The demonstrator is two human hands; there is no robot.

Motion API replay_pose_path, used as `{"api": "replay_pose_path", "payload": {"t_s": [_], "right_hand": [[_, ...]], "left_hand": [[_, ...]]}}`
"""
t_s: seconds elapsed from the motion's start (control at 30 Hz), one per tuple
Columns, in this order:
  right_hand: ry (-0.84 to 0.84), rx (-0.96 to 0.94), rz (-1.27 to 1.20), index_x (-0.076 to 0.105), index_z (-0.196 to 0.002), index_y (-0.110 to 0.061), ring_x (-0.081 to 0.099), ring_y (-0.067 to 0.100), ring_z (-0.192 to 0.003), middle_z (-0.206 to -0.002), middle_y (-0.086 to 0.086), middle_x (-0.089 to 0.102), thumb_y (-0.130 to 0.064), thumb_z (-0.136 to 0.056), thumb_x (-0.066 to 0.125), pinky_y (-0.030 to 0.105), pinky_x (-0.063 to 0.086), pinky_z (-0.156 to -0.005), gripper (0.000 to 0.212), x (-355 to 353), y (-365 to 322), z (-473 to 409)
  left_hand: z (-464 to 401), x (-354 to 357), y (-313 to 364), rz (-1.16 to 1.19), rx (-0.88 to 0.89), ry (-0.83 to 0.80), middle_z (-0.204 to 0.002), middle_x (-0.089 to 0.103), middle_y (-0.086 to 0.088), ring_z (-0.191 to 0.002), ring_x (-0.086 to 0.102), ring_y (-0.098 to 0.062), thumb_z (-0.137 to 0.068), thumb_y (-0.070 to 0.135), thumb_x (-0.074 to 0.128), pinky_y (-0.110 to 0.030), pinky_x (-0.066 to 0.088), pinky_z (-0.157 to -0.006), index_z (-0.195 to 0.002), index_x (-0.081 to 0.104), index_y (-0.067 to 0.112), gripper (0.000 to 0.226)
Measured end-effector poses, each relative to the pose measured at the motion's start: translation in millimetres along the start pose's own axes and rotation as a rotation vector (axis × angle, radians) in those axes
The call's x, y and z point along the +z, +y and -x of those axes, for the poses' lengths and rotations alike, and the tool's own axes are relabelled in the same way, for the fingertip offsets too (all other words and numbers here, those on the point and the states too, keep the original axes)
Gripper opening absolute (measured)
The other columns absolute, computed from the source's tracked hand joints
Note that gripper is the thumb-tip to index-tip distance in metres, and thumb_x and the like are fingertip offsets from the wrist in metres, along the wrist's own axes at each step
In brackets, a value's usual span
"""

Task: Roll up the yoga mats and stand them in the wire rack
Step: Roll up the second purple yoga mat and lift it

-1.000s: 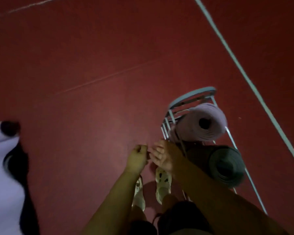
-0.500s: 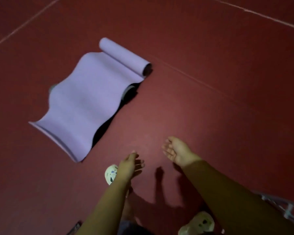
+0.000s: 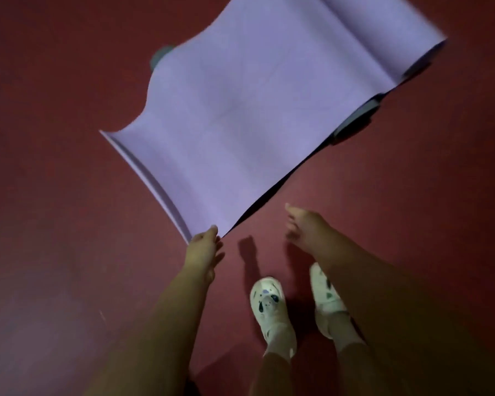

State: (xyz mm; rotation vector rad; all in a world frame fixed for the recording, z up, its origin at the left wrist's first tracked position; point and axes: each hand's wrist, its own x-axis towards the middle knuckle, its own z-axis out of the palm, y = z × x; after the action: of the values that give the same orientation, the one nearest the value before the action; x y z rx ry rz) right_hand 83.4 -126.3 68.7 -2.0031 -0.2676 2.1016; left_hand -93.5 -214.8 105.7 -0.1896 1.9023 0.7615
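A lilac yoga mat (image 3: pixel 249 110) lies wavy on the red floor, its far end still curled into a roll at the upper right. A darker mat (image 3: pixel 355 121) shows under its right edge. My left hand (image 3: pixel 205 247) reaches to the mat's near corner with loose fingers, its fingertips at the corner; I cannot tell whether they touch it. My right hand (image 3: pixel 303 224) hovers to the right of that corner with relaxed fingers and holds nothing. The wire rack is out of view.
My two feet in white clogs (image 3: pixel 272 307) stand on the red floor (image 3: pixel 69 252) just below the hands. A small grey object (image 3: pixel 159 57) peeks out at the mat's left edge.
The view swung from the rack with two rolled mats to the lilac mat, which is much closer now. Both hands moved forward; the left one has reached the near corner.
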Motion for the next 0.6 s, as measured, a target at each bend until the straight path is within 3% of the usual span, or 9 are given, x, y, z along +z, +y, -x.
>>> {"api": "replay_pose_path", "payload": {"t_s": [0.1,0.23,0.33,0.4,0.5,0.6], "right_hand": [[-0.004,0.018,0.023,0.05,-0.083,-0.024,0.047,0.014,-0.07,-0.084,0.0,0.047,-0.036,-0.086,0.066,0.025,0.044,-0.048,0.02,34,14,-87],[-0.041,0.007,0.069,0.043,-0.082,-0.022,0.052,0.018,-0.084,-0.113,0.009,0.048,-0.036,-0.094,0.053,0.031,0.048,-0.074,0.021,74,30,-175],[-0.064,-0.002,0.049,0.042,-0.083,-0.02,0.048,0.028,-0.124,-0.144,0.015,0.042,-0.034,-0.097,0.049,0.038,0.043,-0.098,0.021,90,38,-215],[-0.062,-0.004,0.001,0.046,-0.086,-0.02,0.045,0.025,-0.131,-0.14,0.01,0.048,-0.032,-0.097,0.05,0.039,0.043,-0.097,0.016,95,38,-228],[-0.045,-0.018,-0.055,0.054,-0.092,-0.023,0.058,0.011,-0.11,-0.109,-0.005,0.06,-0.028,-0.093,0.058,0.033,0.043,-0.082,0.006,98,32,-229],[-0.028,-0.075,-0.012,0.049,-0.082,-0.023,0.058,0.012,-0.103,-0.102,-0.006,0.059,-0.024,-0.092,0.061,0.032,0.043,-0.08,0.016,95,18,-210]], "left_hand": [[-95,-21,-17,-0.177,0.03,0.217,-0.104,0.06,-0.012,-0.085,0.054,-0.024,-0.091,0.029,0.06,-0.031,0.043,-0.075,-0.112,0.056,0.003,0.034],[-196,-48,-45,-0.307,0.015,0.466,-0.138,0.047,-0.019,-0.121,0.05,-0.035,-0.086,0.031,0.067,-0.032,0.04,-0.083,-0.139,0.038,0.0,0.068],[-243,-55,-62,-0.337,0.027,0.456,-0.141,0.043,-0.018,-0.124,0.047,-0.033,-0.086,0.029,0.067,-0.029,0.037,-0.084,-0.146,0.026,0.004,0.077],[-264,-60,-69,-0.397,0.067,0.412,-0.137,0.049,-0.017,-0.12,0.051,-0.032,-0.087,0.026,0.066,-0.029,0.039,-0.083,-0.148,0.023,0.008,0.076],[-277,-66,-67,-0.49,0.118,0.355,-0.122,0.06,-0.018,-0.102,0.062,-0.035,-0.085,0.009,0.06,-0.037,0.051,-0.085,-0.151,0.018,0.022,0.079],[-267,-64,-56,-0.524,0.155,0.346,-0.119,0.059,-0.021,-0.094,0.064,-0.037,-0.081,0.003,0.057,-0.046,0.054,-0.084,-0.151,0.011,0.032,0.089]]}}
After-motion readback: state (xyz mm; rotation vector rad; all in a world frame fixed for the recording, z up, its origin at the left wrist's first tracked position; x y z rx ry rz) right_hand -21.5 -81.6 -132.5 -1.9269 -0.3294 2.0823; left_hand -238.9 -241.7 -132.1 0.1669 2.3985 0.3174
